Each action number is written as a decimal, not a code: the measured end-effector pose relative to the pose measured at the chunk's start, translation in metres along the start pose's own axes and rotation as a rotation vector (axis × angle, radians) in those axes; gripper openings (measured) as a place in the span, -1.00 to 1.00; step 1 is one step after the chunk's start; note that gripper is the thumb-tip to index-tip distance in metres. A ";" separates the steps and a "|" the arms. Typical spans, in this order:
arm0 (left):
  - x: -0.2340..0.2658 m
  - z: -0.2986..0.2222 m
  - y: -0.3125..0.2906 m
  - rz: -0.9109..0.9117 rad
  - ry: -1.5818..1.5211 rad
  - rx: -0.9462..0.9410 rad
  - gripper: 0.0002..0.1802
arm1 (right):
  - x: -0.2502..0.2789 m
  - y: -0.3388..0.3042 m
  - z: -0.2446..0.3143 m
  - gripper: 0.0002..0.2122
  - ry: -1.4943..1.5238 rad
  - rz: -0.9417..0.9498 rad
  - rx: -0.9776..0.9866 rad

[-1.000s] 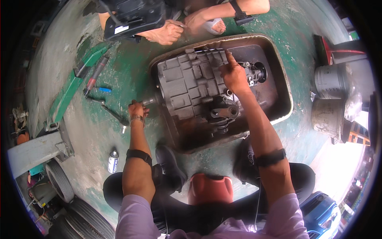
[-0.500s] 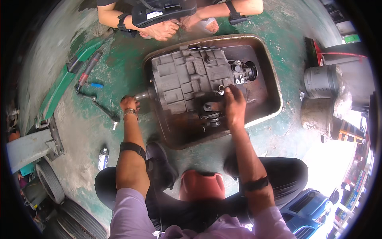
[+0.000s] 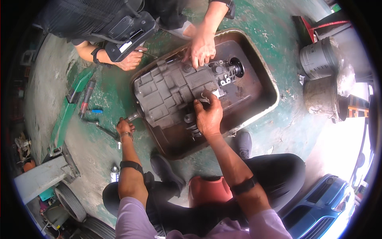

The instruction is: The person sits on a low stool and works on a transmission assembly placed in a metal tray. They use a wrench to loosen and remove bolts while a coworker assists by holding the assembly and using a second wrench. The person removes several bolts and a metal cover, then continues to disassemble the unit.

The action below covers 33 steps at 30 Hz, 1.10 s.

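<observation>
A grey cast-metal gearbox lies tilted in a worn metal tray. My left hand is closed around the end of the shaft that sticks out past the tray's left rim. On the near side of the housing, my right hand grips its edge with curled fingers, beside a linkage part. The hand covers what lies under its fingertips. Across from me, a co-worker's hand presses on top of the gearbox. The co-worker's other hand holds a thin rod-like tool.
On the floor to the left lie a green metal arm, a ratchet wrench and a blue tool. A spray can stands near my left knee. Buckets stand at the right; a red stool is below me.
The co-worker has leaned in, set one hand on the gearbox and moved the other left with a tool. The gearbox and tray appear turned as my view shifts. My hands stay on the gearbox.
</observation>
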<state>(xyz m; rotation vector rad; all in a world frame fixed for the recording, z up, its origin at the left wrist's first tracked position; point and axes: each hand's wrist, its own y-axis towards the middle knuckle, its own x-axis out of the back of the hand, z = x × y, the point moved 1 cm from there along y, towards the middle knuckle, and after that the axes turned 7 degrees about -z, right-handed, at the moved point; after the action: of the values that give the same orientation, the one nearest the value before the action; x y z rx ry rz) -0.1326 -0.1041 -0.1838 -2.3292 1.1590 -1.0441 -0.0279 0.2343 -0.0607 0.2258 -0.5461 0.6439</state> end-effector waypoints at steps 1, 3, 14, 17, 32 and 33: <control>0.000 -0.001 -0.001 0.005 -0.007 0.019 -0.55 | 0.002 0.002 0.002 -0.70 -0.016 0.046 0.002; 0.000 -0.002 -0.004 -0.002 -0.039 0.007 -0.57 | 0.007 0.004 0.006 -0.72 -0.022 0.150 -0.008; 0.007 0.003 -0.001 0.087 -0.114 -0.018 -0.62 | 0.012 0.007 0.008 -0.80 -0.003 0.162 -0.005; 0.009 0.004 -0.002 0.111 -0.095 -0.009 -0.66 | 0.015 0.009 0.011 -0.80 -0.010 0.233 0.012; 0.021 0.042 -0.045 0.148 0.031 0.135 -0.57 | 0.019 0.026 -0.007 -0.77 0.061 0.249 0.061; 0.021 0.045 -0.047 0.156 0.034 0.133 -0.58 | 0.020 0.028 -0.009 -0.76 0.065 0.262 0.053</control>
<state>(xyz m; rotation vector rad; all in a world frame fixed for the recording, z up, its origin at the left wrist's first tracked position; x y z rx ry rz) -0.0650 -0.0931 -0.1774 -2.0905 1.2229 -1.0736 -0.0283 0.2698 -0.0560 0.1835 -0.5002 0.9184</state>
